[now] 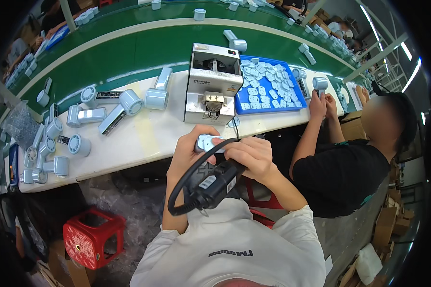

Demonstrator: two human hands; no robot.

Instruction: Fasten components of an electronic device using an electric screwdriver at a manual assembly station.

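Observation:
My left hand [188, 149] is closed around a light-blue plastic part [207, 142], just in front of the bench edge. From the other side, the curled fingers of my right hand [252, 155] meet the same part. A black cable [181, 184] and a black box with white labels [214, 185] cross in front of my hands and hide part of the grip. Right beyond them stands a white-and-grey metal machine [209, 88]. Beside it, a blue tray [270, 110] holds many small light-blue plates [264, 91].
Several light-blue handheld housings [130, 101] lie across the white bench [122, 138] at left. Behind runs a green conveyor [143, 50]. A co-worker [347, 174] at right holds a similar housing [320, 83]. A red stool [93, 237] stands below left, by plastic bags.

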